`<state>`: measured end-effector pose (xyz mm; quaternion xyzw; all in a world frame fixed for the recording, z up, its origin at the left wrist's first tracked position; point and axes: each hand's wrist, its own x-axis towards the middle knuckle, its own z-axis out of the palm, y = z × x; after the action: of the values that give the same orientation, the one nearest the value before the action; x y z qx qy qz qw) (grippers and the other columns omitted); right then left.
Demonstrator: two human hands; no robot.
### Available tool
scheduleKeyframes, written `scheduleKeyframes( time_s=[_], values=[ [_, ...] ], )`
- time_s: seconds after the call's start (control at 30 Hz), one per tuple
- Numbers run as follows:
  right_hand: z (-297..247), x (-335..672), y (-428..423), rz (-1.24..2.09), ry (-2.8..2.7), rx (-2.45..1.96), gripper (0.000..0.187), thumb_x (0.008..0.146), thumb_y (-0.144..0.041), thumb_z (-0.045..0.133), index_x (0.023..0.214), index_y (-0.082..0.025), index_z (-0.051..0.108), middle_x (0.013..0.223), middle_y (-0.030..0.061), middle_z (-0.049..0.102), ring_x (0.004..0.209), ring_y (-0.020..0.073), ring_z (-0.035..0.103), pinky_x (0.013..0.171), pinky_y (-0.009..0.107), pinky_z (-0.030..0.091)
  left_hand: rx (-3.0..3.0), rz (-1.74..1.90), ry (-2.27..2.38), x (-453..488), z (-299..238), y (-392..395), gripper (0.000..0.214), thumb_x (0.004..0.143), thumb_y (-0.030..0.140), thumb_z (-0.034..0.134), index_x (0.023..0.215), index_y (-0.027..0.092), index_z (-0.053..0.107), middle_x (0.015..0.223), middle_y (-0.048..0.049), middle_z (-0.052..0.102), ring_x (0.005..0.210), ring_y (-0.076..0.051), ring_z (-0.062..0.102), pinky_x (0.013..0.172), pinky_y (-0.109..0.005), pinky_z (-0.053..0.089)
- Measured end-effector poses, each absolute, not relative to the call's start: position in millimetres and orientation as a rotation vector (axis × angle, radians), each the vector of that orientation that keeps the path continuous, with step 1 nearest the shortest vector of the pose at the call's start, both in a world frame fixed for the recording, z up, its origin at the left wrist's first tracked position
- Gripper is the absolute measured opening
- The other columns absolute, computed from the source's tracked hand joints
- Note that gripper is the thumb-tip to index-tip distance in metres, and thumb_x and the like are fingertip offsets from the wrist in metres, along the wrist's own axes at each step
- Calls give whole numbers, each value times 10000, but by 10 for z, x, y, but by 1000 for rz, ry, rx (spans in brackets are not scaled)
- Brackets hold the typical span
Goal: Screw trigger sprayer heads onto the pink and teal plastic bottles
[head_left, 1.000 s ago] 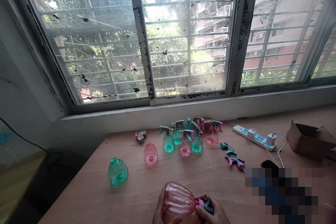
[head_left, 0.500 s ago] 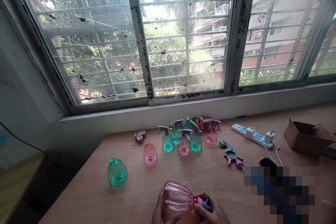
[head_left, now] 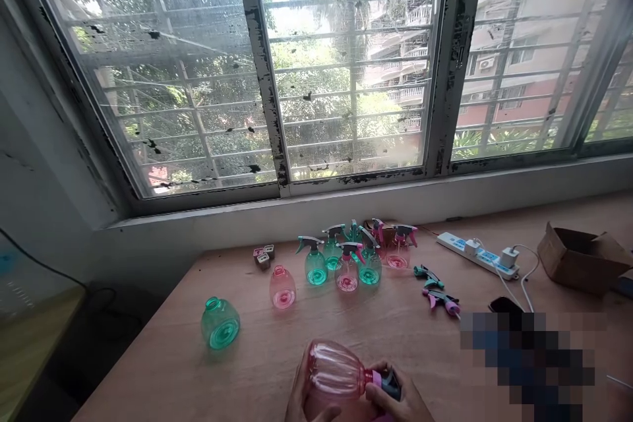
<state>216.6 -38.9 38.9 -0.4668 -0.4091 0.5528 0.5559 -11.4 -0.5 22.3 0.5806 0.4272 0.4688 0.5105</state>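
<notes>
A clear pink spray bottle (head_left: 336, 369) lies sideways between my hands, low in the view. My left hand (head_left: 301, 392) is wrapped round its base. At its neck, my right hand (head_left: 398, 399) grips the pink and black spray head (head_left: 388, 382), which sits on the mouth of the bottle; the trigger is mostly hidden by the fingers. A pink bottle without a head (head_left: 283, 289) stands beyond, and a green one without a head (head_left: 220, 324) is further left. Two loose spray heads, one green (head_left: 428, 277) and one pink (head_left: 441, 302), lie to the right.
Several green and pink bottles with heads (head_left: 347, 270) stand together near the wall. Small dark blocks (head_left: 264, 257) sit to their left. A power strip (head_left: 477, 256) with white cables, an open cardboard box (head_left: 581, 258) and a black phone (head_left: 505, 306) are on the right.
Hardly anything differs. Both hands keep their hold on the pink spray bottle and its head, and the view has shifted very slightly.
</notes>
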Motion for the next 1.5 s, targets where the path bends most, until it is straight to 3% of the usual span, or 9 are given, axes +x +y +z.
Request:
scheduleKeyframes(
  time_s=[0.13, 0.27, 0.5, 1.0, 1.23, 1.5],
  values=[
    [431, 2165, -406, 1276, -1018, -1127, 482, 643, -595, 797, 850, -179, 671, 706, 9, 662, 630, 190, 613, 592, 276, 451, 1378, 1123, 997, -111, 241, -26, 981, 677, 441, 839, 1485, 140, 370, 1551, -197, 414, 1437, -377, 367, 1207, -499, 273],
    [435, 2183, -400, 1248, -1083, -1127, 490, 656, -608, 773, 871, -174, 703, 758, 40, 692, 686, 220, 628, 626, 298, 472, 1379, 1106, 1024, -129, 262, -30, 806, 755, 452, 772, 1424, 123, 465, 1501, -201, 487, 1399, -370, 437, 1188, -499, 317],
    [352, 2170, -385, 1301, -959, -1112, 479, 667, -596, 790, 866, -180, 659, 676, 3, 644, 608, 182, 590, 574, 288, 474, 1423, 1118, 1017, -132, 215, -30, 870, 722, 416, 806, 1468, 182, 424, 1563, -155, 408, 1447, -361, 352, 1219, -507, 235],
    [528, 2244, -450, 1298, -1064, -1074, 343, 774, -464, 771, 917, -179, 646, 766, 6, 641, 685, 179, 590, 624, 291, 475, 1346, 1163, 1118, -30, 321, -100, 844, 696, 422, 819, 1440, 224, 471, 1541, -114, 459, 1448, -349, 359, 1218, -511, 238],
    [592, 2247, -481, 1277, -1023, -1124, 342, 772, -475, 770, 921, -190, 654, 752, -5, 647, 668, 181, 606, 624, 293, 498, 1354, 1119, 1061, -7, 411, -111, 877, 733, 349, 809, 1492, 278, 377, 1571, -90, 417, 1449, -327, 364, 1205, -477, 294],
    [649, 2260, -489, 1267, -1105, -1144, 285, 797, -430, 762, 893, -176, 675, 799, 10, 645, 743, 191, 595, 683, 313, 511, 1316, 1152, 1052, 3, 389, -128, 917, 720, 386, 817, 1498, 234, 355, 1570, -122, 411, 1451, -319, 364, 1207, -457, 288]
  ],
)
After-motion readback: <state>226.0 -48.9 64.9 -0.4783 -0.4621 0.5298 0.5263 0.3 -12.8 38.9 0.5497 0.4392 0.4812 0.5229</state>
